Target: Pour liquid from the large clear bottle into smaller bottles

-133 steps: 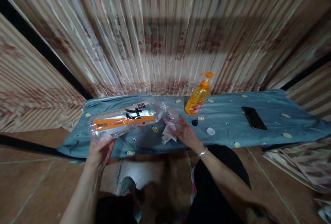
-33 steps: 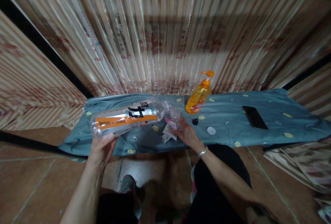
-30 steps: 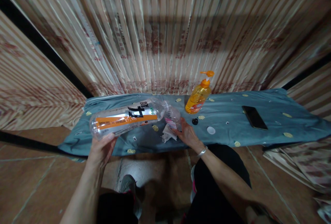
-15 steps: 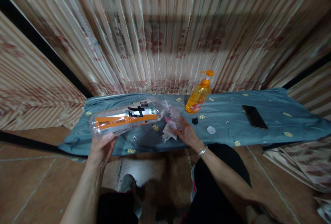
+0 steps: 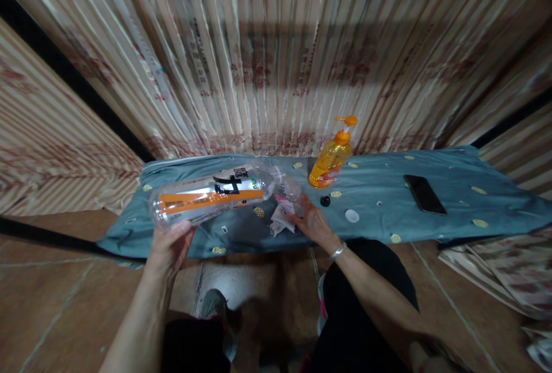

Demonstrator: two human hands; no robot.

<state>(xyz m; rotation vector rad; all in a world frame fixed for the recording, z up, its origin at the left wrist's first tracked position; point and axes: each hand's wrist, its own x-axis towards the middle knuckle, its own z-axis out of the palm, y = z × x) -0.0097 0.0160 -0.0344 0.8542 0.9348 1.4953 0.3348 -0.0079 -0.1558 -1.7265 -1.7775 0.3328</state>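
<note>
My left hand [image 5: 172, 242] holds a large clear plastic bottle [image 5: 211, 193] with an orange and silver label near its base. The bottle lies tilted, its neck pointing right. At that neck is the mouth of a smaller clear bottle [image 5: 292, 188] with a pink and white label. My right hand [image 5: 313, 220] has its fingers around this small bottle from the right. Part of the label [image 5: 282, 220] hangs loose below it. Whether liquid is inside either bottle cannot be made out.
An orange pump bottle [image 5: 330, 160] stands at the back on the teal cloth [image 5: 375, 180]. Near it lie a black cap [image 5: 325, 201] and a white round lid [image 5: 352, 215]. Farther right is a dark phone [image 5: 425, 194]. Striped curtains [image 5: 276, 45] hang behind.
</note>
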